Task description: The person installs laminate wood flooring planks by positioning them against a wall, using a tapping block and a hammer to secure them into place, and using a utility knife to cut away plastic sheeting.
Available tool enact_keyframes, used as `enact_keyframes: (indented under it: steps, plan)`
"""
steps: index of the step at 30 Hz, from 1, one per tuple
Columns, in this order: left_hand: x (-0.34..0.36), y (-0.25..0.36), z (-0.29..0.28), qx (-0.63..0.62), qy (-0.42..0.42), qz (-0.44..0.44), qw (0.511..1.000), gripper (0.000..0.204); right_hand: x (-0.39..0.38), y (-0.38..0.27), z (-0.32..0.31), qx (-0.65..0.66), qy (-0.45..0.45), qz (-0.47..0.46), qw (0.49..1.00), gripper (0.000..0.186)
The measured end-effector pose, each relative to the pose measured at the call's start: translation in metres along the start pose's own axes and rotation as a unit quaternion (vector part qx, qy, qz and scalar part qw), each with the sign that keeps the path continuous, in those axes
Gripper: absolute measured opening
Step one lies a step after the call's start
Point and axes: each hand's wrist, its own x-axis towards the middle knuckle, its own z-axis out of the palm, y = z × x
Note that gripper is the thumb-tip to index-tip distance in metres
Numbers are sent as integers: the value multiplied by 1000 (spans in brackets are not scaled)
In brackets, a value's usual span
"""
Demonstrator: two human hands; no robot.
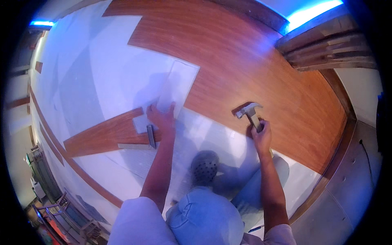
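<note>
We see two hands at work on a floor. The right hand (261,132), right of the frame's centre, is clamped around the handle of one hammer (250,112), whose metal head rests on the laid wood flooring (253,69) that fills the upper right. The left hand (163,118), near the centre, lies with fingers spread flat on a pale plank (177,85) (its underside up, as far as we can tell), gripping nothing. Just below that hand one small dark tool (151,135) stands on a single loose wooden plank (106,134) reaching toward the left. White underlay (102,73) covers the upper left. One foot in a perforated grey shoe (204,167) sits at lower centre.
</note>
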Motion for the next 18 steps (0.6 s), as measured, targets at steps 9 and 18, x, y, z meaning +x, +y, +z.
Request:
enact_keyframes:
  steps: [9, 18]
  plan:
    - [32, 33, 5, 87, -134, 184, 970, 90, 4, -1, -1, 0, -9, -4, 1000, 35]
    - [38, 41, 12, 110, -126, 236, 957, 80, 7, -5, -2, -2, -11, 1, 1000, 35]
